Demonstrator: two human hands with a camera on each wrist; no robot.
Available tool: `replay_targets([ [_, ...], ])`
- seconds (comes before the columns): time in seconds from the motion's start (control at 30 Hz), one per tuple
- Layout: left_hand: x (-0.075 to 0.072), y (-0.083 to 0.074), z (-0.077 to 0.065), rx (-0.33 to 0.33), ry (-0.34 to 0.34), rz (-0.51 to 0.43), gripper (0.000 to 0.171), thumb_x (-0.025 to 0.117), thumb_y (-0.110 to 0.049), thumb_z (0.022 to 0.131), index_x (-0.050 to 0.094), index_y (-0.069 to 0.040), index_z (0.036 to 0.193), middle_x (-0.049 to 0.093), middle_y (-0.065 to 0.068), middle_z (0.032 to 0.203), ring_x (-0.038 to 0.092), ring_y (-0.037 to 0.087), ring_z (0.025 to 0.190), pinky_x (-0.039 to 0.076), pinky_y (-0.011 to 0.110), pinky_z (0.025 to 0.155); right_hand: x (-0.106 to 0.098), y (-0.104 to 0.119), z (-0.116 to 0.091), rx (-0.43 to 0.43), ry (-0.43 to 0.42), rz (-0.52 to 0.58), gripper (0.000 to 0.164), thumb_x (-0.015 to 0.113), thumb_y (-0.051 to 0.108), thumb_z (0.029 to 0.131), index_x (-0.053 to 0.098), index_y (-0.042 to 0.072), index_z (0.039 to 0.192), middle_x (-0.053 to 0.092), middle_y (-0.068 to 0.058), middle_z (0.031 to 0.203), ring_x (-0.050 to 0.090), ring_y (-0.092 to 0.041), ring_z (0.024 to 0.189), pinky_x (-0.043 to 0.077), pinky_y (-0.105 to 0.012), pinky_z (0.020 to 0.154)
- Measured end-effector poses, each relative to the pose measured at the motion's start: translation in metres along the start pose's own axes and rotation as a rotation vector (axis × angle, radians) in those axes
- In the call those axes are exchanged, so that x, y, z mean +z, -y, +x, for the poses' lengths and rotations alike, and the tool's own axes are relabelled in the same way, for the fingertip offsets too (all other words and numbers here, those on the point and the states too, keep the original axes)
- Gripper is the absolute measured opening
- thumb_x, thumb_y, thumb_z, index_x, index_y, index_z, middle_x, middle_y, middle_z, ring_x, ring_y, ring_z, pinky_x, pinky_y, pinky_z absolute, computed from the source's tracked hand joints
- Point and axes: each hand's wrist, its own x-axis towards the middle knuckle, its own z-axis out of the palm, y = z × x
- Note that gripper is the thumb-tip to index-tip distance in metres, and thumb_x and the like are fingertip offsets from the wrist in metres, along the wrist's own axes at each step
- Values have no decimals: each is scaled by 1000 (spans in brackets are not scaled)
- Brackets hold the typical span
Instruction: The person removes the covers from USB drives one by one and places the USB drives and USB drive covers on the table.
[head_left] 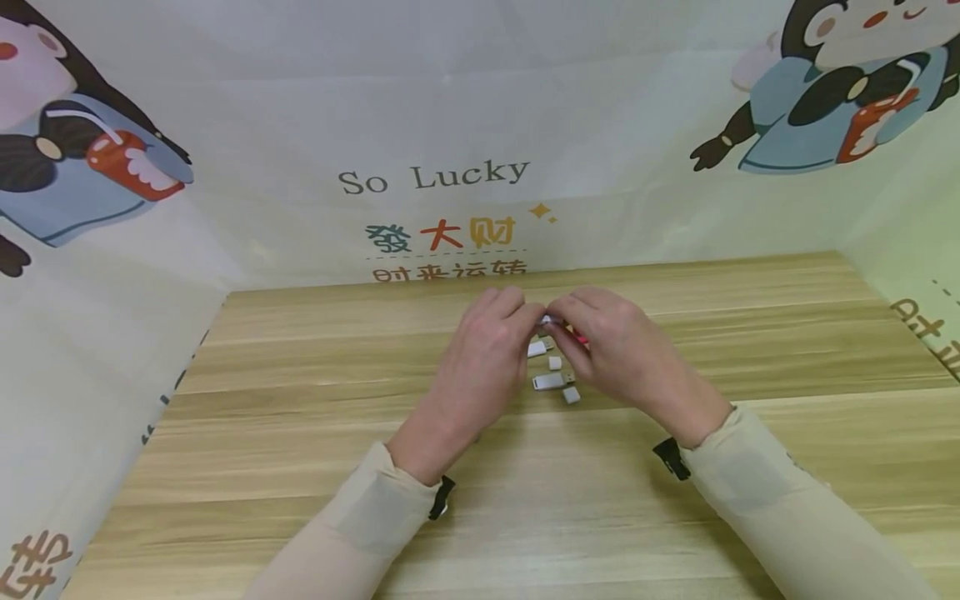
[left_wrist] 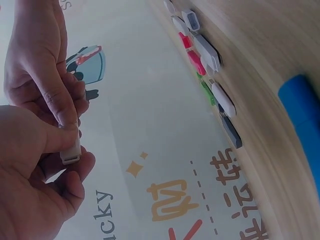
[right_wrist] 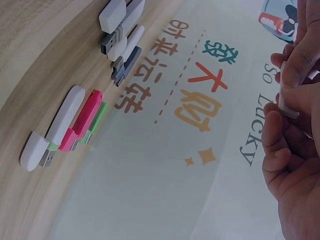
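Observation:
Fingertips of my left hand and right hand meet above the table, pinching a small white USB stick from both sides. In the right wrist view, the white stick shows only partly between the fingers, and much of it is hidden. On the wood below lie a white USB stick and its loose cap. Another white stick with a cap lies just beyond. A pink USB stick and a green one are beside them, with a dark grey one farther along.
The wooden tabletop runs back to a pale printed cloth that stands as a wall behind and at both sides. A blue object, cut off by the frame, appears at the right of the left wrist view.

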Motion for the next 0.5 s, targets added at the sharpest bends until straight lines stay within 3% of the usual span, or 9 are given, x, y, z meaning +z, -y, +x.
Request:
replay_targets([
  [0.5,-1,3,1,35,-10,-13,11,63,-11,96,72,-5,95,47,-1,78,40,17,72,34,26,65,-4,-2,1,-58,-6,37,10,70,3,89,68,-2,98,67,-9,89,65,-23,82,55,-32,74],
])
